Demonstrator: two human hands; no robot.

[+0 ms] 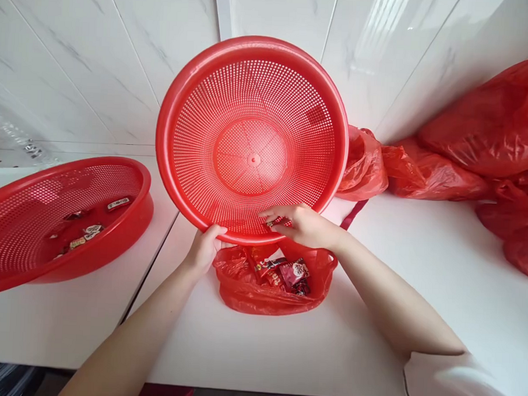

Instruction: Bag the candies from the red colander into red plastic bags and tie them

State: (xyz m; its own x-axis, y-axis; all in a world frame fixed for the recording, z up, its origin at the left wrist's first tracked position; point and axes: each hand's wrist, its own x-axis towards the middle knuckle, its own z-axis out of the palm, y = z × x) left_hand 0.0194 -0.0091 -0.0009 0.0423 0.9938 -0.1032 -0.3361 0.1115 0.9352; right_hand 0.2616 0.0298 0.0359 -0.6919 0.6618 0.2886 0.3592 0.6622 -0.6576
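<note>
A large red plastic basket (pixel 255 92) with perforated walls is tilted on its side, its mouth facing me. My left hand (pixel 203 251) grips the lower left of its rim, thumb over the edge. Over the lower right rim reaches my right hand (pixel 300 223), fingers curled just inside the basket. Between its thumb and fingers shows a small wrapped piece (pixel 270 224), mostly hidden. Directly below the rim, an open red plastic bag (pixel 272 303) sits on the table, with several small wrapped snacks (pixel 294 273) inside in red, pink and dark wrappers.
At left stands a second red basket (pixel 127 227), tilted, with several wrapped snacks (pixel 91 232) in it. Filled red plastic bags (pixel 440 170) line the wall on the right. A seam crosses the white table (pixel 248 349), left of centre. Clear plastic (pixel 21 141) lies at the far left.
</note>
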